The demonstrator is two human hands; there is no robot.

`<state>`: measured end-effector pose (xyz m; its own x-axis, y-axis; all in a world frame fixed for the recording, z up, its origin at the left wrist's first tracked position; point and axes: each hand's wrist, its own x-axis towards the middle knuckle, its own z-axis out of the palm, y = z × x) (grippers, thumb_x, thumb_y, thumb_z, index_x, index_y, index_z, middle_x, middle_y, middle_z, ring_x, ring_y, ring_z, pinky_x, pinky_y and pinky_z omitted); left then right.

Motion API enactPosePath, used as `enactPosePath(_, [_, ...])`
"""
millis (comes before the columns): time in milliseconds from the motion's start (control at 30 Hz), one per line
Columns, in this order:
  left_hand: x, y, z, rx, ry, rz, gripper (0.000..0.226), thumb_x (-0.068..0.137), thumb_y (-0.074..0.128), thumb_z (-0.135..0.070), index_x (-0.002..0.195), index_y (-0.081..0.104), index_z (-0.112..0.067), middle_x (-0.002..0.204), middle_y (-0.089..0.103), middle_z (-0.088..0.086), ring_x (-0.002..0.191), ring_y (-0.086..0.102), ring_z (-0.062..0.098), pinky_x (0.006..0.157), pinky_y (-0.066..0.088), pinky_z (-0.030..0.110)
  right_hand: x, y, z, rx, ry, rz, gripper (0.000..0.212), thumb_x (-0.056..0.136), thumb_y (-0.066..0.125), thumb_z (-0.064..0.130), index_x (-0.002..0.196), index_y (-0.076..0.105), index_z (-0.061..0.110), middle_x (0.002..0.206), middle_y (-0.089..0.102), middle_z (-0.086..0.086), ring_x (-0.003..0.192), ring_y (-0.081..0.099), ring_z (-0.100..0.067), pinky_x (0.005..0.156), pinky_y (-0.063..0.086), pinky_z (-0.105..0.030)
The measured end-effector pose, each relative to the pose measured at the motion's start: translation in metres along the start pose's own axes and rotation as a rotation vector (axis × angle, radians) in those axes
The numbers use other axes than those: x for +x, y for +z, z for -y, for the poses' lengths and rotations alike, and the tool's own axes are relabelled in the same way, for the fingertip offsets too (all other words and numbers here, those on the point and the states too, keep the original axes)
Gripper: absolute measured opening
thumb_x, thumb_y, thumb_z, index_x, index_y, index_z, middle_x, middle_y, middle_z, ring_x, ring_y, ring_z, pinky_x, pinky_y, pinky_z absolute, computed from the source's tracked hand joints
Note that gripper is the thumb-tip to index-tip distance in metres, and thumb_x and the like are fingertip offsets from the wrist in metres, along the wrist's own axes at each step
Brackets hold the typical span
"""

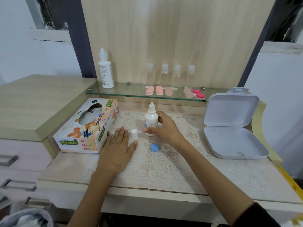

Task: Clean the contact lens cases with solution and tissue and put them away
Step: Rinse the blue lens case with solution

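Note:
My right hand (165, 128) grips a small white solution bottle (151, 118) standing upright and uncapped on the lace mat. Its white cap (134, 133) stands just left of it. My left hand (117, 149) lies flat on the mat with straight fingers, beside the tissue box (86, 126) and close to the cap. In front of the bottle lie a blue lens case lid (155, 147) and a clear open lens case cup (166, 147). Several pink lens cases (159, 90) and a red-pink one (198, 94) sit on the glass shelf (118, 93).
An open white plastic box (229, 128) stands at the right of the mat. On the glass shelf stand a tall white bottle (105, 71) and several clear small bottles (176, 77). A wooden cabinet top lies to the left, with drawers below.

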<state>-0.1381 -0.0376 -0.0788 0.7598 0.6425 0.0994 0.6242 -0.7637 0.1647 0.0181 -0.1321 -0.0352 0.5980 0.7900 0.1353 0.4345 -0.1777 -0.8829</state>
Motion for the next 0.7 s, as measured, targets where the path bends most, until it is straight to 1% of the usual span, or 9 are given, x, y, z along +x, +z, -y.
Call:
enactPosePath(67, [0.0, -0.001, 0.001, -0.006, 0.006, -0.005, 0.066, 0.097, 0.011, -0.051, 0.149, -0.004, -0.013, 0.158, -0.009, 0.0, 0.144, -0.009, 0.01, 0.117, -0.008, 0.029, 0.004, 0.003, -0.002, 0.043, 0.001, -0.045, 0.058, 0.064, 0.087, 0.022, 0.115, 0.061, 0.013, 0.109, 0.067, 0.002, 0.103, 0.061, -0.014, 0.087, 0.047, -0.027])
enactPosePath(133, [-0.001, -0.001, 0.001, -0.016, 0.009, -0.012, 0.066, 0.097, 0.012, -0.051, 0.149, -0.003, -0.013, 0.158, -0.008, 0.0, 0.144, -0.009, 0.01, 0.117, -0.008, 0.029, 0.004, -0.001, -0.003, 0.066, -0.027, -0.089, 0.051, 0.061, 0.088, 0.021, 0.105, 0.064, 0.013, 0.097, 0.069, 0.005, 0.089, 0.063, -0.009, 0.077, 0.047, -0.022])
enactPosePath(267, [0.001, 0.002, 0.003, -0.037, 0.021, -0.039, 0.066, 0.097, 0.013, -0.052, 0.15, -0.001, -0.013, 0.158, -0.006, -0.001, 0.144, -0.008, 0.009, 0.117, -0.008, 0.028, -0.001, -0.031, 0.0, 0.007, -0.088, -0.152, 0.055, 0.058, 0.09, 0.02, 0.107, 0.065, 0.013, 0.097, 0.067, 0.006, 0.089, 0.064, -0.007, 0.075, 0.047, -0.014])
enactPosePath(367, [0.001, 0.003, 0.003, -0.069, 0.034, -0.066, 0.065, 0.098, 0.017, -0.05, 0.15, 0.003, -0.013, 0.158, -0.002, 0.0, 0.144, -0.005, 0.009, 0.117, -0.007, 0.028, -0.006, -0.062, -0.004, -0.168, -0.145, -0.163, 0.06, 0.055, 0.091, 0.021, 0.108, 0.066, 0.015, 0.099, 0.068, 0.005, 0.091, 0.063, -0.01, 0.077, 0.049, -0.018])
enactPosePath(467, [-0.002, 0.002, 0.003, -0.162, 0.078, -0.17, 0.062, 0.097, 0.029, -0.049, 0.148, 0.024, -0.014, 0.155, 0.02, 0.001, 0.144, 0.013, 0.013, 0.118, 0.006, 0.032, -0.014, -0.088, -0.016, -0.296, -0.162, -0.167, 0.06, 0.052, 0.092, 0.021, 0.107, 0.067, 0.017, 0.098, 0.069, 0.005, 0.093, 0.063, -0.013, 0.085, 0.051, -0.029])
enactPosePath(500, [-0.004, 0.0, 0.003, -0.203, 0.102, -0.24, 0.062, 0.093, 0.032, -0.05, 0.144, 0.035, -0.014, 0.15, 0.033, 0.002, 0.141, 0.025, 0.016, 0.117, 0.016, 0.036, -0.017, -0.094, -0.02, -0.329, -0.168, -0.17, 0.06, 0.052, 0.092, 0.02, 0.106, 0.067, 0.018, 0.097, 0.068, 0.006, 0.093, 0.063, -0.014, 0.087, 0.052, -0.033])
enactPosePath(567, [-0.007, -0.004, 0.002, -0.268, 0.145, -0.407, 0.058, 0.086, 0.037, -0.05, 0.131, 0.053, -0.016, 0.132, 0.055, 0.001, 0.125, 0.047, 0.02, 0.106, 0.035, 0.04, -0.02, -0.105, -0.028, -0.391, -0.186, -0.166, 0.059, 0.052, 0.092, 0.019, 0.106, 0.067, 0.017, 0.098, 0.069, 0.005, 0.093, 0.063, -0.016, 0.088, 0.052, -0.038])
enactPosePath(633, [-0.01, -0.009, -0.005, -0.281, 0.15, -0.503, 0.054, 0.083, 0.04, -0.05, 0.124, 0.058, -0.021, 0.121, 0.061, -0.002, 0.113, 0.053, 0.018, 0.098, 0.039, 0.038, -0.022, -0.111, -0.034, -0.455, -0.227, -0.16, 0.058, 0.053, 0.092, 0.019, 0.106, 0.067, 0.016, 0.099, 0.07, 0.003, 0.092, 0.064, -0.018, 0.086, 0.052, -0.042])
enactPosePath(700, [-0.013, -0.012, -0.017, -0.292, 0.169, -0.505, 0.052, 0.08, 0.044, -0.053, 0.122, 0.059, -0.026, 0.117, 0.06, -0.007, 0.112, 0.05, 0.014, 0.098, 0.035, 0.037, -0.022, -0.113, -0.04, -0.499, -0.284, -0.156, 0.055, 0.056, 0.091, 0.017, 0.106, 0.068, 0.015, 0.097, 0.072, 0.002, 0.089, 0.065, -0.018, 0.082, 0.053, -0.043])
